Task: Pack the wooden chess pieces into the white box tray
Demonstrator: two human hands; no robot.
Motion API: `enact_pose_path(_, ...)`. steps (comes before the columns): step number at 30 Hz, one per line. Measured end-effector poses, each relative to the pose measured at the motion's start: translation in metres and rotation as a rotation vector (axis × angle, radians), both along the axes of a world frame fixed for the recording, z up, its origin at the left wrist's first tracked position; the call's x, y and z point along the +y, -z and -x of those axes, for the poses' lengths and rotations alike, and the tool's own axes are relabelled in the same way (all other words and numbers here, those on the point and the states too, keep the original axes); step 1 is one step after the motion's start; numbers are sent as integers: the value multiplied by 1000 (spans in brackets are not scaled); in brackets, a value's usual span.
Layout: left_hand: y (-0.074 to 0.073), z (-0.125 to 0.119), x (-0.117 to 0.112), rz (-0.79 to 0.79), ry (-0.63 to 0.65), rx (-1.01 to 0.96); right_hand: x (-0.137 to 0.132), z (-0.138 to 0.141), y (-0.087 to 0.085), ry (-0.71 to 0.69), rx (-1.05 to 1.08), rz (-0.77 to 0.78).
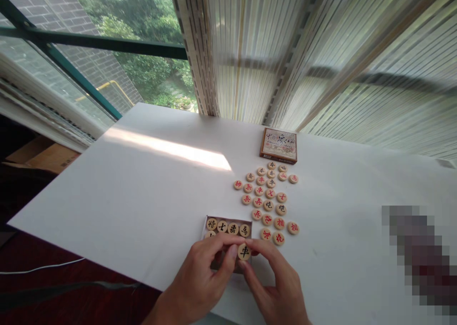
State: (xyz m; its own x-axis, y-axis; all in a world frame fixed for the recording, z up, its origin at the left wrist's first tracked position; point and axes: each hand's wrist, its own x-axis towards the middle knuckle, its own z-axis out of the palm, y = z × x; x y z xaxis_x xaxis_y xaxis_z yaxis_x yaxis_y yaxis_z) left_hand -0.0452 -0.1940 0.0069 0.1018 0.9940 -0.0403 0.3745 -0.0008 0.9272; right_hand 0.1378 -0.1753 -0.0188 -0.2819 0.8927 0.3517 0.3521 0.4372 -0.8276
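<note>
Both my hands meet over a small open box tray (208,219) near the table's front edge. My left hand (200,282) and my right hand (276,289) pinch one round wooden chess piece (244,251) with a black character, holding it just above the tray. A row of black-marked pieces (227,227) lies along the tray's far side. Beyond the tray, several loose wooden pieces (268,196) with red and black characters lie scattered on the white table (150,196). My fingers hide the tray's near half.
A brown box lid (279,145) with printed characters lies flat behind the loose pieces. Windows and striped blinds stand right behind the table's far edge. A cardboard box (43,156) sits below the table's left side. A blurred patch covers the lower right.
</note>
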Motion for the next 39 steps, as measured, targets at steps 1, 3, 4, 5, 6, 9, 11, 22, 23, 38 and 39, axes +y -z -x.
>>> enact_pose_path(1, 0, 0, 0, -14, -2, 27, 0, 0, 0, 4, -8, 3)
enact_pose_path(3, 0, 0, 0, -45, -6, 73, 0, -1, -1, 17, -14, -1)
enact_pose_path(4, 1, 0, 0, -57, -5, 85, 0, -1, -1, 24, -13, -2)
enact_pose_path(5, 1, 0, 1, -65, -1, 88, 0, -1, -1, 29, -10, -3)
enact_pose_path(6, 1, 0, 1, -70, 5, 85, -1, -1, -1, 30, -7, -3)
enact_pose_path(9, 0, 0, 1, -82, 14, 70, -1, -1, 0, 19, 2, -7)
enact_pose_path(11, 0, 0, 2, -89, 12, 71, -1, -1, 0, 9, 7, -14)
enact_pose_path(22, 1, 3, 2, -165, 35, 134, -2, -3, -2, 4, 38, 78)
enact_pose_path(23, 1, 3, 2, -186, 50, 136, -2, -3, -3, 7, 49, 101)
enact_pose_path(38, 0, -2, 4, -358, 110, 165, -1, -7, -5, 79, 36, 198)
enact_pose_path(39, 0, -2, 4, -354, 110, 171, -1, -7, -5, 81, 37, 204)
